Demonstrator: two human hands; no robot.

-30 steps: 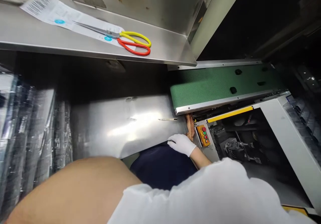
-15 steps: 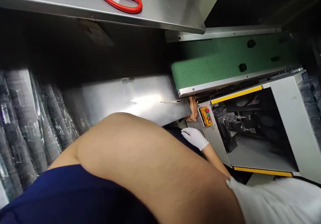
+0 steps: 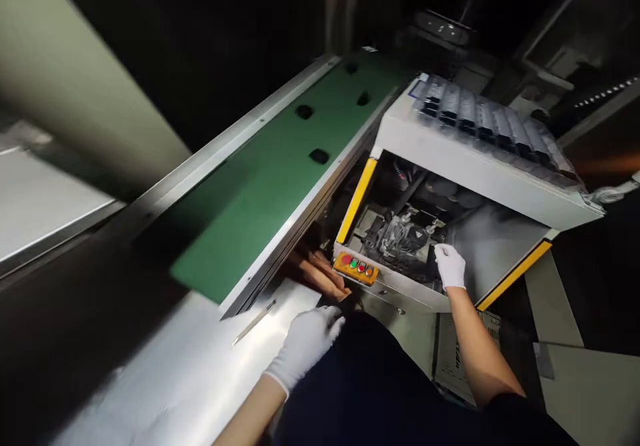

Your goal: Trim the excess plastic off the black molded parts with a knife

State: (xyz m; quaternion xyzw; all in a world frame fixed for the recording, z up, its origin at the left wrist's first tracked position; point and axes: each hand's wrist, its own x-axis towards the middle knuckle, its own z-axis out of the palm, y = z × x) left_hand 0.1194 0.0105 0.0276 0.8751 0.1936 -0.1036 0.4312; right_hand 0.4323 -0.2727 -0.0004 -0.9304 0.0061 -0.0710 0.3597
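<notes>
The left hand (image 3: 306, 346) sits curled just past the scalpel (image 3: 254, 321), can't tell if it's gripping anything; the right hand (image 3: 450, 266) has loosely bunched, empty-looking fingers at the open machine bay (image 3: 400, 249).

Brown strips (image 3: 317, 276) partly hidden under belt frame (image 3: 300, 216), can't tell what they are. Tangle of parts (image 3: 400, 239) inside machine too dark to make out, right hand (image 3: 450, 266) just in front of it. Left hand (image 3: 305, 346) has forearm cut off by bottom edge. Dark shirt (image 3: 365, 386) covers lower panel. Label (image 3: 465, 359) partly hidden, print too small to read.
</notes>
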